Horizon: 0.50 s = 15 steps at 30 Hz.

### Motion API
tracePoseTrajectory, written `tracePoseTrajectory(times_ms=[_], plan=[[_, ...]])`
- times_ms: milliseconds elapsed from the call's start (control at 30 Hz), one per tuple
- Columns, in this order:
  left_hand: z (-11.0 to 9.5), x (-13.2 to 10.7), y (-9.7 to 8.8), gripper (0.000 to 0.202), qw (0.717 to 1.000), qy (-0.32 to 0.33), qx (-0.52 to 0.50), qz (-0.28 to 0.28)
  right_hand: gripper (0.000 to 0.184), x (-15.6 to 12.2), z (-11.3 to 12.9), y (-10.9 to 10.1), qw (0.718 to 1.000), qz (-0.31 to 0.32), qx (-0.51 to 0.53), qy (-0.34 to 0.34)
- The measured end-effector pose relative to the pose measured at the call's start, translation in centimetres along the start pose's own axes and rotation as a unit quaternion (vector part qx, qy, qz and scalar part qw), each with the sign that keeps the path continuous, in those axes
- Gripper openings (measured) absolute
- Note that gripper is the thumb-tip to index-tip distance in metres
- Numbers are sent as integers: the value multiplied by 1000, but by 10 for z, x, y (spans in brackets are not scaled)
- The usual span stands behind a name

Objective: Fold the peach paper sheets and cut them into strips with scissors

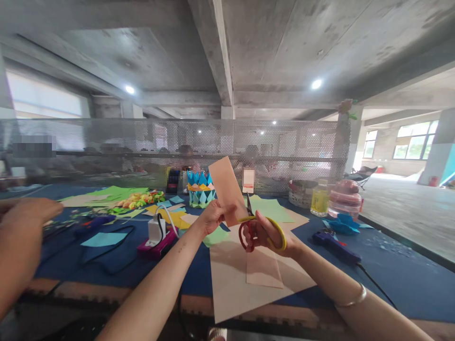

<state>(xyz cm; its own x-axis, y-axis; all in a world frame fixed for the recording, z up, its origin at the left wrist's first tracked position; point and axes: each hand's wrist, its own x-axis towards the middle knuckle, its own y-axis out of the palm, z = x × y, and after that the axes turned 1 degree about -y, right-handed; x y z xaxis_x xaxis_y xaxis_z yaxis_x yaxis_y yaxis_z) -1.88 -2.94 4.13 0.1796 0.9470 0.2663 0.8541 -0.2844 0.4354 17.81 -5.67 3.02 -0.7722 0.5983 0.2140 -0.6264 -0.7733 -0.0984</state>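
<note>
My left hand pinches a strip of tan paper by its lower end and keeps it raised above the table. In my right hand is a pair of scissors with one yellow and one red handle loop. The dark blades point upward, close to the strip's right edge; whether they touch it I cannot tell. Beneath both hands lies a large tan sheet, with a smaller tan piece on top. A pale green sheet rests just behind the scissors.
A purple power strip with a white plug stands left of centre. On the right are a purple glue gun, a blue paper flower and a yellow bottle. Another person's arm reaches in at far left. A perforated screen lines the back.
</note>
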Motion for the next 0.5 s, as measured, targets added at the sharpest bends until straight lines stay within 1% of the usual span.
tracePoseTrajectory(times_ms=[133, 300, 400, 500], plan=[[0, 0, 0, 27, 1000, 5, 0, 2, 75, 0, 5, 1, 1000, -7, -11, -24], [2, -1, 1, 33, 1000, -4, 20, 16, 74, 0, 5, -1, 1000, 3, -3, -16], [5, -3, 2, 34, 999, -13, 36, 38, 67, 1, -1, -3, 999, -21, 24, -14], [6, -3, 2, 36, 998, -17, 40, 50, 57, 2, -5, -5, 998, -46, 1, -31]])
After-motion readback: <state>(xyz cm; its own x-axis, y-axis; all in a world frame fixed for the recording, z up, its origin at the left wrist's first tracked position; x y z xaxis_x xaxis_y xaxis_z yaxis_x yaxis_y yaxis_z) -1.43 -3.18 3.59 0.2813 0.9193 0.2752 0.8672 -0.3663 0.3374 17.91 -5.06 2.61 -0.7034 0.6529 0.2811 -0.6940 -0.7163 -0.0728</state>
